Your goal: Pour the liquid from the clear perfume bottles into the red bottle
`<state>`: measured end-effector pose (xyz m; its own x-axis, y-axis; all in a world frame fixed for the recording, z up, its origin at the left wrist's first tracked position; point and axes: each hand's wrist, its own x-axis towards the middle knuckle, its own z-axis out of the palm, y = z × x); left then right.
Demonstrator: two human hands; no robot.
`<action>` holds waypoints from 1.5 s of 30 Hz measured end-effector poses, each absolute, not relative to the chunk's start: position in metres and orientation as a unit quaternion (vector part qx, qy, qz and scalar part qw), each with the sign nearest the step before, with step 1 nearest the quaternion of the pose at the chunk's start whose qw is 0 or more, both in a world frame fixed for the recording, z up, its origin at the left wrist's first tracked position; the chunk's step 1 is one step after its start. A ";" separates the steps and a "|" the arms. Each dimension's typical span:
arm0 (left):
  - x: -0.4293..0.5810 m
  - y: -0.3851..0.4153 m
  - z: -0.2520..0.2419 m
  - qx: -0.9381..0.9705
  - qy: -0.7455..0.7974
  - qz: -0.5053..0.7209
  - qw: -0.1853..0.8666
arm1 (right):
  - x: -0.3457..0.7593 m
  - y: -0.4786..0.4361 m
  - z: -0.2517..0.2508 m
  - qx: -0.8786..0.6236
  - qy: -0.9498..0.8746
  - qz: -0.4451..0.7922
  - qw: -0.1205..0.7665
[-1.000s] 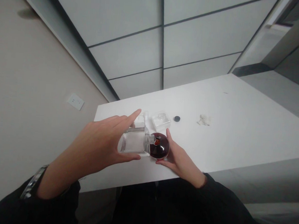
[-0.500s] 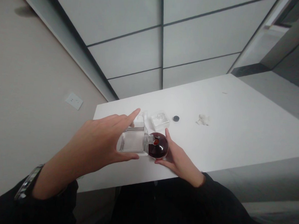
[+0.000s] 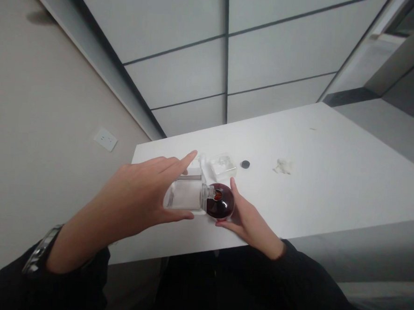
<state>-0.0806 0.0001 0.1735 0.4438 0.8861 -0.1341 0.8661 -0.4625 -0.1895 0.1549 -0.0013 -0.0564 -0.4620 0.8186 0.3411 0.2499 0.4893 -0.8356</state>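
My left hand (image 3: 149,189) is closed around a clear square bottle (image 3: 187,194) holding clear liquid, tipped onto its side. Its threaded neck points right and sits at the opening of a round, dark red vessel (image 3: 221,203). Around that vessel, from its right side, curve the fingers and thumb of my right hand (image 3: 248,218). Something orange-red shows inside the opening. Whether liquid is running between the two cannot be made out.
On the white table (image 3: 332,176), beyond my hands, lie a clear plastic tray (image 3: 223,166), a small dark cap (image 3: 245,164) and a crumpled whitish scrap (image 3: 282,166). A socket (image 3: 106,139) is on the left wall. Panelled doors (image 3: 185,46) stand behind the table.
The whole view has shifted slightly to the right. Both hands keep their hold, and the bottle stays tipped against the vessel's opening.
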 end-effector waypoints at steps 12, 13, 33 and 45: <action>-0.078 0.000 0.175 -0.871 -0.483 0.081 0.047 | 0.157 -0.003 -0.054 -0.348 -0.770 0.373 0.384; -0.078 0.001 0.175 -0.870 -0.484 0.081 0.043 | 0.158 -0.003 -0.054 -0.347 -0.770 0.374 0.384; -0.080 0.001 0.172 -0.864 -0.494 0.084 0.053 | 0.156 -0.001 -0.057 -0.345 -0.770 0.378 0.382; -0.072 0.000 0.181 -0.852 -0.513 0.104 0.010 | 0.156 -0.002 -0.055 -0.346 -0.772 0.384 0.371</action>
